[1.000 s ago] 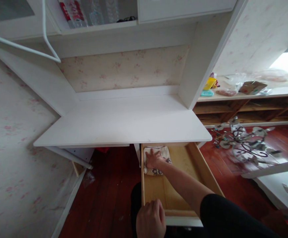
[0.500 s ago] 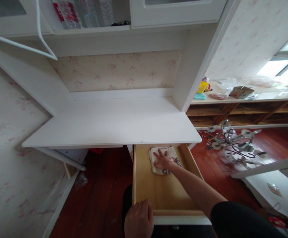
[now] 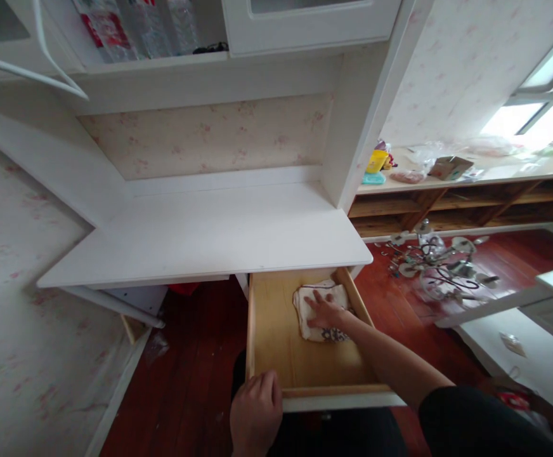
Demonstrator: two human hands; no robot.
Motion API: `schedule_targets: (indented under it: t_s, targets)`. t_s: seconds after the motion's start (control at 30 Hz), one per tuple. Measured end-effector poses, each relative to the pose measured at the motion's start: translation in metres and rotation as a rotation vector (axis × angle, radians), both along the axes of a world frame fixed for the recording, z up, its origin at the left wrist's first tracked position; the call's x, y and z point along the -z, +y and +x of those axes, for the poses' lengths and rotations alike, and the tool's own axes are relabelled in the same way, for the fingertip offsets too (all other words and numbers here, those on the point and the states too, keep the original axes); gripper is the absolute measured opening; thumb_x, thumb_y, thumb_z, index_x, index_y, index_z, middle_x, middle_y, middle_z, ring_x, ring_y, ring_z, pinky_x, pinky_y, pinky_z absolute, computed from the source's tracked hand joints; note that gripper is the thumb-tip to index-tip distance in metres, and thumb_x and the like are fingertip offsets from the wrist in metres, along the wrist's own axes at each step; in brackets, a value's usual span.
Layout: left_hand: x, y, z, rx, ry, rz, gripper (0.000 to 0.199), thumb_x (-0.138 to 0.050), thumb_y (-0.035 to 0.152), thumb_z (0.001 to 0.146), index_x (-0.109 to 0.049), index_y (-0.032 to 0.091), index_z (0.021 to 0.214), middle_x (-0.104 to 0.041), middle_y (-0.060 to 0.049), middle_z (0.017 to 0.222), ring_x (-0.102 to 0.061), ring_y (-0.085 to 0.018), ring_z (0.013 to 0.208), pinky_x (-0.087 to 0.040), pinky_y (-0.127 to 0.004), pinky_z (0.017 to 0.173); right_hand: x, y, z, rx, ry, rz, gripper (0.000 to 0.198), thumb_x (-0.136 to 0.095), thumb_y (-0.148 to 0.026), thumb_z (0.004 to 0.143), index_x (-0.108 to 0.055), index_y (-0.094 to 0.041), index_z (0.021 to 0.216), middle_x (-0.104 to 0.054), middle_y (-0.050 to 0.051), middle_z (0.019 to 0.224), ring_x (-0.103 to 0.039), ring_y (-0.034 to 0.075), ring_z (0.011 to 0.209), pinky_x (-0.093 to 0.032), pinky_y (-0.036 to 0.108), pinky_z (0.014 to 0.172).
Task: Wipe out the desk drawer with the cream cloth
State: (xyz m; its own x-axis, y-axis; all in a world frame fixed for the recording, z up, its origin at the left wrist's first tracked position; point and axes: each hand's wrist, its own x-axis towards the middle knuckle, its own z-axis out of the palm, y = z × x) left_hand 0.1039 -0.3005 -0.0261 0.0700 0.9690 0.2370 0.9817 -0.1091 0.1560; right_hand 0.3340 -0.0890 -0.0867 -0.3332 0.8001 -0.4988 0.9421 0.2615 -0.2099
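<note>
Head view shows the folded cloth [image 3: 314, 333], off-white with a dark pattern along its near edge, lying flat on the bottom of the open wooden drawer [image 3: 274, 330], toward the back and close to its right wall. Your right hand [image 3: 325, 311] presses palm-down on top of it, fingers spread apart and not closed around the fabric. Your left hand [image 3: 256, 406] sits at the drawer's front left corner with fingers curled; you cannot tell from here whether they clamp the edge. Above the drawer is the white desk [image 3: 229, 235], with plastic bottles [image 3: 148, 32] on the shelf over it. Off to your right, a chandelier [image 3: 441, 260] lies on the red wooden floor [image 3: 181, 381], and a yellow container [image 3: 376, 161] and small cardboard box [image 3: 451, 168] stand on the long low shelf unit [image 3: 495, 200].
</note>
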Motion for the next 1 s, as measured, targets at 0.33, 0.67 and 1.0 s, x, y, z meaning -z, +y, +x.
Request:
schedule_targets:
  t_s: [0.33,0.67,1.0]
  targets:
    - [-0.005,-0.002,0.001,0.019,-0.015,-0.010,0.025,-0.048,0.017,0.092,-0.062,0.024,0.072,-0.064,0.003,0.064,-0.061,-0.013,0.063,-0.038,-0.027,0.061,-0.007,-0.088,0.029,-0.071,0.024,-0.096,0.107,-0.073,-0.061,0.062,-0.026,-0.032,0.153,-0.011,0.011,0.163,-0.014,0.054,0.140,-0.032,0.066,0.101]
    - [-0.003,-0.002,0.001,0.007,-0.008,-0.018,0.024,-0.048,0.017,0.092,-0.061,0.024,0.073,-0.064,0.003,0.064,-0.062,-0.014,0.063,-0.038,-0.027,0.061,0.000,-0.079,-0.028,-0.010,0.003,-0.074,0.104,-0.071,-0.065,0.064,-0.027,-0.034,0.153,-0.013,0.009,0.163,-0.026,0.055,0.134,-0.035,0.068,0.096]
    - [0.001,-0.001,-0.001,0.026,-0.031,-0.009,0.024,-0.046,0.017,0.093,-0.060,0.023,0.075,-0.065,0.001,0.068,-0.063,-0.014,0.068,-0.039,-0.026,0.063,0.009,-0.097,-0.140,-0.173,-0.023,-0.031,0.087,-0.066,-0.053,0.074,-0.028,-0.039,0.151,-0.014,0.007,0.163,-0.022,0.052,0.138,-0.039,0.073,0.090]
